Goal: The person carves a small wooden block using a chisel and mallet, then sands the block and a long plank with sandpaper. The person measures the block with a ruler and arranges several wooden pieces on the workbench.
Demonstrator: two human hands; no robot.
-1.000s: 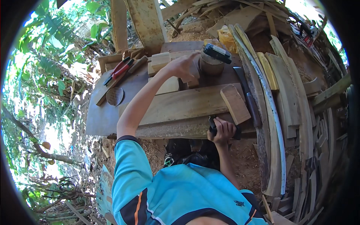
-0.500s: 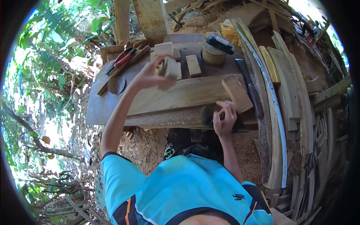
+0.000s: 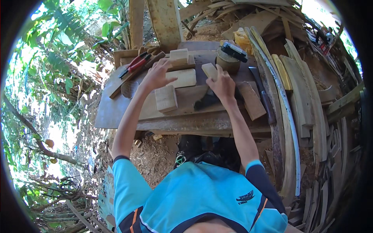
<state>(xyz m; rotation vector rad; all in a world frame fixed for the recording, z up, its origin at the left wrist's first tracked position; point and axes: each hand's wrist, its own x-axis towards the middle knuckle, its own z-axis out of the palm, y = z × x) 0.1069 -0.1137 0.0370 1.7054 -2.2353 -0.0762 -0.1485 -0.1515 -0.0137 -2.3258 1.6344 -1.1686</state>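
My left hand (image 3: 156, 77) is open, its fingers spread over a flat light wooden block (image 3: 182, 78) on the worktable. Just below it, a thick squared wooden block (image 3: 166, 99) rests on the long plank (image 3: 190, 97). My right hand (image 3: 223, 86) has its thumb and fingertips around a small rectangular wooden block (image 3: 209, 70). Another block (image 3: 179, 56) sits on a piece of wood behind my left hand. A reddish-brown wooden block (image 3: 251, 101) lies right of my right hand. The dark patch below that hand is too blurred to name.
Red-handled pliers (image 3: 140, 62) and a round wooden piece (image 3: 129, 89) lie at the table's left. A dark device (image 3: 234, 51) rests on a round container (image 3: 228, 63). A dark-handled blade tool (image 3: 265, 101) lies beside long boards (image 3: 285, 108) on the right.
My left hand has let go of the thick block, which now rests on the plank. My right hand has moved forward from the near edge to the small block. The view has shifted slightly.
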